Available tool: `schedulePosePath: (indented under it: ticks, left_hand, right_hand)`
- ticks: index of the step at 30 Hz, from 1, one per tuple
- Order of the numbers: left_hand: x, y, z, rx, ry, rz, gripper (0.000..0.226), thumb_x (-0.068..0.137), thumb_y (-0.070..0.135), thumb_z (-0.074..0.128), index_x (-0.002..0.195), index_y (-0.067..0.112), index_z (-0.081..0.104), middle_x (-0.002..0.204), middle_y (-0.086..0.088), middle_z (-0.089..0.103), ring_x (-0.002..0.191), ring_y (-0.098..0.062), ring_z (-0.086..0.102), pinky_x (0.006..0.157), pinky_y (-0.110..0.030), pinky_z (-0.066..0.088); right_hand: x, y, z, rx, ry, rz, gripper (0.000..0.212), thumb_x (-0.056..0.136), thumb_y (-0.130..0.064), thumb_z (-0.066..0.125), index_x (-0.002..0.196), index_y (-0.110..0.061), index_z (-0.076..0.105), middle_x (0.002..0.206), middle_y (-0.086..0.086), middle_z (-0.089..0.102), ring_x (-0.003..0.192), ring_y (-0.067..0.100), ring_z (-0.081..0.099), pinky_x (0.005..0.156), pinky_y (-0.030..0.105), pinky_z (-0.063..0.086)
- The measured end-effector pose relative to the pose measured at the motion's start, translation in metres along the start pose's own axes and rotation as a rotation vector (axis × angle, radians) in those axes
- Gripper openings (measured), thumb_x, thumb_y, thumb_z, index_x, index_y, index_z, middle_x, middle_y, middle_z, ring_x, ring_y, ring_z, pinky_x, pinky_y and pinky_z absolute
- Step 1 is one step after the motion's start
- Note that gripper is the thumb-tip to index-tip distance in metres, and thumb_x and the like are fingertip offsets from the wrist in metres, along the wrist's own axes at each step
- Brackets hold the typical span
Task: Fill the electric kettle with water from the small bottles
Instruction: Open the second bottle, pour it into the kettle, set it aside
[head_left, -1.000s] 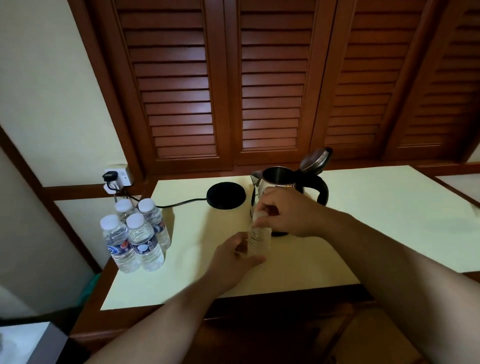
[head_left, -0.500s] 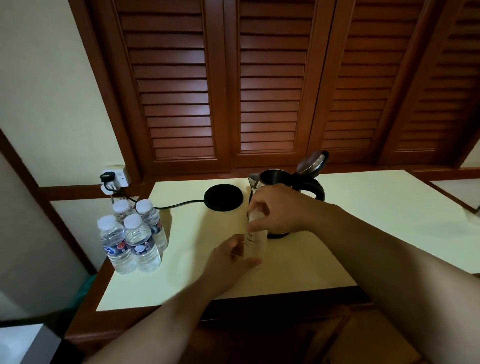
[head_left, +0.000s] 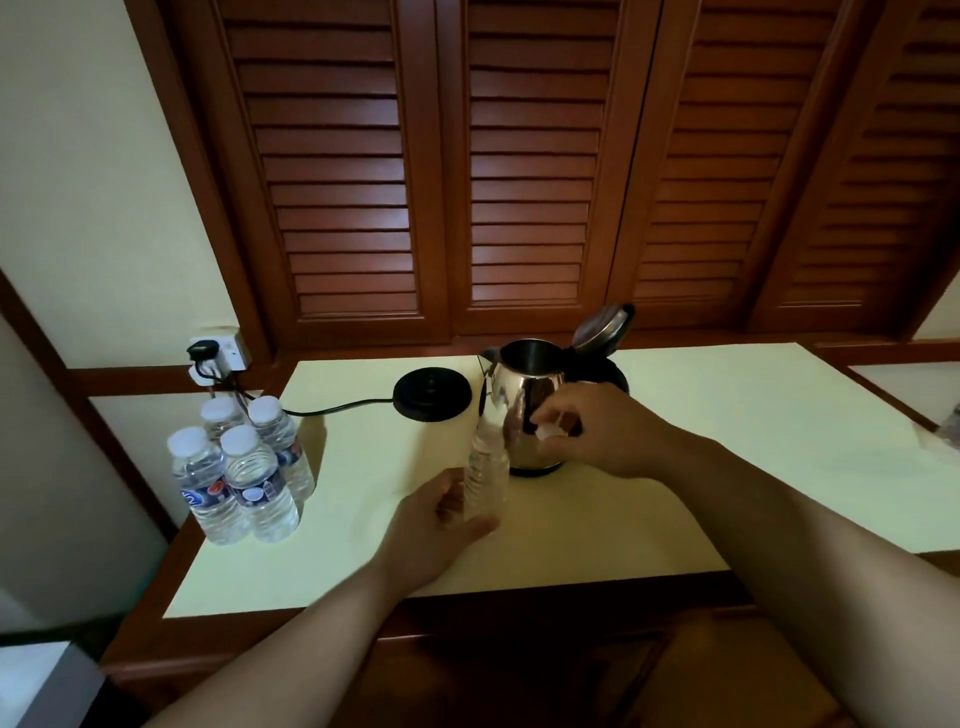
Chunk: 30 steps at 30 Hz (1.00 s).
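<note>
Scene: a person's two bare arms reach over a pale worktop (head_left: 675, 467) set in front of dark wooden louvred doors.
Kettle: a shiny steel electric kettle (head_left: 524, 400) stands on the worktop with its lid (head_left: 602, 327) tipped up and back, so the mouth is uncovered.
Kettle base: a round black power base (head_left: 432, 387) lies just left of the kettle, apart from it, with its cord running to a wall socket (head_left: 218, 353).
Left hand: the left hand (head_left: 441, 525) wraps its fingers around the lower body of a small clear bottle (head_left: 487, 475), holding it upright just in front of the kettle and to its left.
Right hand: the right hand (head_left: 608, 431), in front of the kettle, pinches a small white cap (head_left: 550, 428) between its fingertips, clear of the bottle neck.
Spare bottles: four capped small bottles (head_left: 241, 467) stand in a cluster well to the left of the kettle, near the worktop edge.
Step in hand: uncapping looks finished; no water is being poured yet.
Next move: likely raise the bottle above the kettle mouth and tilt its neck over the opening, with the cap set aside or kept in the fingers.
Water level: the inside of the kettle is too dark to tell.
</note>
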<state>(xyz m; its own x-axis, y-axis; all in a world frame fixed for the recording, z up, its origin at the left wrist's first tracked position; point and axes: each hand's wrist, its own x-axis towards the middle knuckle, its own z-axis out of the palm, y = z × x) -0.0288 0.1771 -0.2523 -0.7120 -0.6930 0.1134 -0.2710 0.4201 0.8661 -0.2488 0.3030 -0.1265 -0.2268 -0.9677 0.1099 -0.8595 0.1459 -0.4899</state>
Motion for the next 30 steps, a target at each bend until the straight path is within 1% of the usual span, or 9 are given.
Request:
schedulePosePath:
  ticks: [5, 10, 14, 17, 19, 21, 22, 25, 30]
  left_hand:
    - [0.0, 0.002, 0.002, -0.016, 0.033, -0.023, 0.041, 0.079, 0.034, 0.089, 0.116, 0.034, 0.07, 0.093, 0.007, 0.075, 0.084, -0.008, 0.067, 0.073, -0.008, 0.047]
    - [0.001, 0.0, 0.006, 0.026, 0.064, -0.031, 0.038, 0.077, 0.03, 0.09, 0.108, 0.03, 0.069, 0.074, 0.031, 0.063, 0.066, 0.003, 0.056, 0.067, -0.008, 0.044]
    - [-0.001, 0.003, 0.008, 0.048, 0.111, -0.011, 0.038, 0.075, 0.03, 0.092, 0.1, 0.037, 0.064, 0.074, 0.034, 0.063, 0.067, 0.004, 0.058, 0.067, -0.007, 0.043]
    - [-0.004, 0.008, 0.009, 0.061, 0.178, 0.023, 0.052, 0.071, 0.032, 0.094, 0.109, 0.043, 0.061, 0.084, 0.027, 0.071, 0.085, 0.007, 0.067, 0.073, -0.004, 0.046]
    - [-0.005, 0.01, 0.01, 0.024, 0.191, 0.046, 0.061, 0.071, 0.028, 0.095, 0.12, 0.039, 0.061, 0.099, 0.026, 0.072, 0.095, 0.01, 0.068, 0.079, -0.003, 0.048]
    - [-0.002, 0.012, 0.012, -0.039, 0.201, 0.042, 0.057, 0.072, 0.026, 0.095, 0.12, 0.032, 0.063, 0.102, 0.02, 0.075, 0.097, 0.006, 0.07, 0.084, -0.009, 0.053]
    - [0.0, 0.011, 0.013, -0.062, 0.204, 0.039, 0.052, 0.072, 0.027, 0.095, 0.115, 0.03, 0.065, 0.099, 0.016, 0.077, 0.095, 0.001, 0.072, 0.086, -0.016, 0.057]
    - [0.005, 0.011, 0.015, -0.081, 0.209, 0.052, 0.044, 0.069, 0.032, 0.094, 0.104, 0.028, 0.068, 0.092, 0.005, 0.077, 0.086, -0.012, 0.075, 0.083, -0.034, 0.063]
    - [0.017, 0.019, 0.003, -0.146, 0.211, 0.091, 0.041, 0.072, 0.021, 0.095, 0.103, 0.028, 0.071, 0.086, -0.004, 0.074, 0.081, -0.023, 0.071, 0.071, -0.034, 0.06]
  right_hand:
    - [-0.023, 0.05, 0.041, -0.013, -0.042, 0.141, 0.028, 0.092, -0.036, 0.071, 0.117, -0.024, 0.071, 0.109, -0.008, 0.065, 0.095, 0.004, 0.06, 0.082, 0.027, 0.053]
    - [-0.034, 0.075, 0.077, -0.071, -0.038, 0.169, 0.039, 0.09, -0.036, 0.073, 0.125, -0.018, 0.069, 0.109, -0.009, 0.056, 0.094, 0.008, 0.053, 0.083, 0.025, 0.043]
    - [-0.038, 0.085, 0.084, -0.095, 0.045, 0.189, 0.055, 0.086, -0.055, 0.071, 0.13, -0.024, 0.064, 0.116, -0.004, 0.055, 0.111, 0.018, 0.054, 0.094, 0.032, 0.046]
    - [-0.044, 0.09, 0.084, -0.136, 0.067, 0.286, 0.075, 0.081, -0.076, 0.056, 0.141, -0.031, 0.054, 0.138, -0.005, 0.05, 0.129, 0.02, 0.045, 0.108, 0.04, 0.042]
    - [-0.048, 0.092, 0.085, -0.149, 0.071, 0.316, 0.088, 0.078, -0.088, 0.036, 0.145, -0.032, 0.049, 0.149, -0.004, 0.044, 0.137, 0.022, 0.039, 0.114, 0.041, 0.036]
    - [-0.05, 0.094, 0.089, -0.148, 0.095, 0.318, 0.103, 0.074, -0.097, 0.015, 0.147, -0.032, 0.048, 0.155, -0.002, 0.041, 0.143, 0.023, 0.034, 0.118, 0.039, 0.031]
    - [-0.05, 0.095, 0.092, -0.166, 0.094, 0.317, 0.101, 0.077, -0.095, 0.013, 0.148, -0.032, 0.047, 0.158, -0.001, 0.039, 0.146, 0.023, 0.031, 0.12, 0.039, 0.028]
    - [-0.048, 0.099, 0.097, -0.236, 0.067, 0.302, 0.072, 0.095, -0.075, 0.031, 0.153, -0.033, 0.042, 0.164, -0.001, 0.03, 0.151, 0.022, 0.024, 0.123, 0.038, 0.021]
    - [-0.047, 0.099, 0.096, -0.257, 0.064, 0.302, 0.068, 0.097, -0.072, 0.032, 0.153, -0.035, 0.041, 0.165, -0.004, 0.03, 0.152, 0.019, 0.024, 0.123, 0.035, 0.017]
